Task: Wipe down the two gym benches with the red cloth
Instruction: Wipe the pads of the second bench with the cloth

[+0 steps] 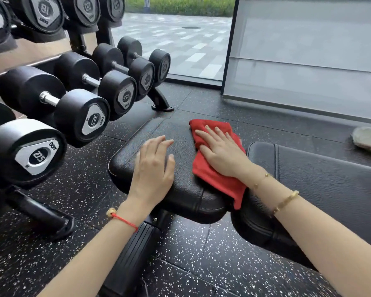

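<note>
Head view, the only one: right hand (220, 152) lies flat on the red cloth (214, 166), fingers straight and a little spread, pressing it down, not gripping; cloth sits on the right part of the seat pad (169, 168) of the near bench, its lower edge hanging into the gap between that pad and the long back pad (330, 179) to the right; left hand (153, 168) rests on the same seat pad just beside the cloth, fingers loosely bent, holding nothing, looks like bracing; both pads black textured vinyl with stitched seams; can't tell whether these two pads are one bench or the two of the task.

Step, as a judgement: wiping in hand on the seat pad, early to mid task; the left half of the pad under the left hand and the long pad look not yet covered; next move calls for sliding the flat palm across toward the left hand with steady pressure, lifting the left hand clear, then carrying the cloth over the gap to the long pad without it slipping down.

Writing: dumbbell rack (159, 99) on the left, end caps appear mirrored; numbers read roughly 27.5, 32.5, 18, 20; small brand word on caps too blurred to be sure; pale cloth-like thing (367, 139) on the floor far right.
</note>
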Demonstrator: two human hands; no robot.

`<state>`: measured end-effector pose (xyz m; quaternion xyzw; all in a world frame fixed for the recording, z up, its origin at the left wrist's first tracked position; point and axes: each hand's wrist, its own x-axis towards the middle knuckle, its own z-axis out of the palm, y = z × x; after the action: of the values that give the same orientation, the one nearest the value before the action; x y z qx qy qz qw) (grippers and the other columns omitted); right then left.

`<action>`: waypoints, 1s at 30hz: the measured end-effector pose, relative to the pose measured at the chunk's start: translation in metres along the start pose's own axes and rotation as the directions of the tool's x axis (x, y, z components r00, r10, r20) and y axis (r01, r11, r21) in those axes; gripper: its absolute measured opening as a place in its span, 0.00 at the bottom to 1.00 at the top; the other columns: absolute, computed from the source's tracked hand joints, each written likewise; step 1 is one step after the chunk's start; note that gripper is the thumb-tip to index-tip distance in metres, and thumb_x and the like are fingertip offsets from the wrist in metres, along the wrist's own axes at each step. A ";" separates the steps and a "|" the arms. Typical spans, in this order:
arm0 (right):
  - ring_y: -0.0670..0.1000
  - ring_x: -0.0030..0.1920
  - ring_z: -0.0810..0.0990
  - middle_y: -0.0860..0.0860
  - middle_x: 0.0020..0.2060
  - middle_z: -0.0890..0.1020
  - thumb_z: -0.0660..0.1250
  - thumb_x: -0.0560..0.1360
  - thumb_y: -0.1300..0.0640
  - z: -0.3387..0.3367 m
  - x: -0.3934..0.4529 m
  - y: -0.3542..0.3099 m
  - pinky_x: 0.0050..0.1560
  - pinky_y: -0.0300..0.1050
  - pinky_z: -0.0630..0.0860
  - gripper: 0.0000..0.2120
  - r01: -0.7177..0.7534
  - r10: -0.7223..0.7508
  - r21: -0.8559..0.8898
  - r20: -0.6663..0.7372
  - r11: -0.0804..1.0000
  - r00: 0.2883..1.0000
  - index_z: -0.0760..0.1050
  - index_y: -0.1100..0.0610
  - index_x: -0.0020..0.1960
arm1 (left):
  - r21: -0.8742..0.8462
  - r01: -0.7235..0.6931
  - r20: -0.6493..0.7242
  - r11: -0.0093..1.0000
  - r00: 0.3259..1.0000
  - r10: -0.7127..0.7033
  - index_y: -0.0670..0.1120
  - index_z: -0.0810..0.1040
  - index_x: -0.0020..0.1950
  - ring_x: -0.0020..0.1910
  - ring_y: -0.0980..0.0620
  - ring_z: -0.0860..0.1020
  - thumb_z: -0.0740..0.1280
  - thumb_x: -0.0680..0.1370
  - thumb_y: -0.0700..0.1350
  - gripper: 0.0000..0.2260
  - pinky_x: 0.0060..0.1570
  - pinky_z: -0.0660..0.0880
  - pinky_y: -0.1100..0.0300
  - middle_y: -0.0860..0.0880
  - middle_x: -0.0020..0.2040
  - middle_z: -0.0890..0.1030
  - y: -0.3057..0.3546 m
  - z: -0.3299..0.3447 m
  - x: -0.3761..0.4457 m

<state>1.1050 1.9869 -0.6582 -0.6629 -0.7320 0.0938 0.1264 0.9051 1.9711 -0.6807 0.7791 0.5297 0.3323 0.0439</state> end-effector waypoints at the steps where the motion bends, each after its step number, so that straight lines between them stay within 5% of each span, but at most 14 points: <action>1: 0.54 0.79 0.47 0.49 0.79 0.51 0.51 0.82 0.49 -0.002 0.009 0.000 0.77 0.52 0.41 0.24 -0.032 0.032 0.005 0.004 0.999 0.999 0.54 0.45 0.77 | 0.020 -0.001 0.012 1.000 1.000 0.001 0.46 0.73 0.68 0.71 0.47 0.67 0.59 0.80 0.46 0.17 0.71 0.63 0.49 0.47 0.69 0.72 0.001 0.002 0.000; 4: 0.54 0.79 0.46 0.50 0.79 0.51 0.52 0.82 0.49 0.001 0.012 -0.009 0.77 0.53 0.40 0.24 -0.026 0.026 0.016 0.006 1.000 1.000 0.54 0.45 0.77 | 0.072 0.015 0.030 0.997 0.999 -0.017 0.47 0.73 0.69 0.72 0.48 0.67 0.60 0.80 0.48 0.18 0.72 0.61 0.50 0.49 0.70 0.72 0.001 0.005 0.001; 10: 0.49 0.79 0.44 0.44 0.79 0.51 0.52 0.81 0.48 0.012 -0.047 -0.015 0.78 0.50 0.40 0.25 0.210 -0.210 0.036 -0.010 0.977 0.978 0.53 0.41 0.77 | 0.129 0.014 0.030 0.992 0.999 -0.019 0.47 0.76 0.66 0.70 0.47 0.69 0.56 0.77 0.51 0.20 0.72 0.60 0.50 0.49 0.68 0.75 0.000 0.008 -0.001; 19: 0.54 0.79 0.46 0.50 0.79 0.50 0.50 0.82 0.49 0.006 0.036 -0.020 0.77 0.54 0.40 0.24 -0.013 0.013 -0.001 0.028 1.000 1.000 0.53 0.46 0.78 | 0.165 0.008 0.044 0.986 0.999 -0.016 0.47 0.75 0.67 0.70 0.47 0.69 0.54 0.78 0.51 0.21 0.73 0.61 0.48 0.49 0.69 0.75 0.003 0.006 -0.004; 26: 0.49 0.78 0.44 0.45 0.79 0.50 0.52 0.82 0.50 0.009 -0.002 -0.015 0.77 0.50 0.39 0.25 0.197 -0.200 0.042 0.060 0.979 0.978 0.52 0.42 0.78 | 0.177 0.002 0.043 0.984 0.999 -0.010 0.48 0.75 0.68 0.71 0.48 0.69 0.50 0.77 0.53 0.24 0.73 0.60 0.50 0.49 0.69 0.75 0.001 0.007 -0.004; 30: 0.49 0.79 0.45 0.44 0.79 0.51 0.52 0.82 0.50 0.007 0.008 -0.011 0.77 0.50 0.40 0.25 0.185 -0.188 0.045 0.067 0.982 0.980 0.52 0.41 0.77 | 0.180 0.006 0.034 0.984 0.999 -0.012 0.48 0.75 0.67 0.70 0.47 0.69 0.49 0.77 0.53 0.25 0.73 0.60 0.49 0.49 0.69 0.75 0.001 0.009 -0.004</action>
<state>1.0921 1.9942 -0.6611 -0.5850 -0.7930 0.1192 0.1211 0.9103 1.9695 -0.6888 0.7832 0.5603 0.2692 -0.0161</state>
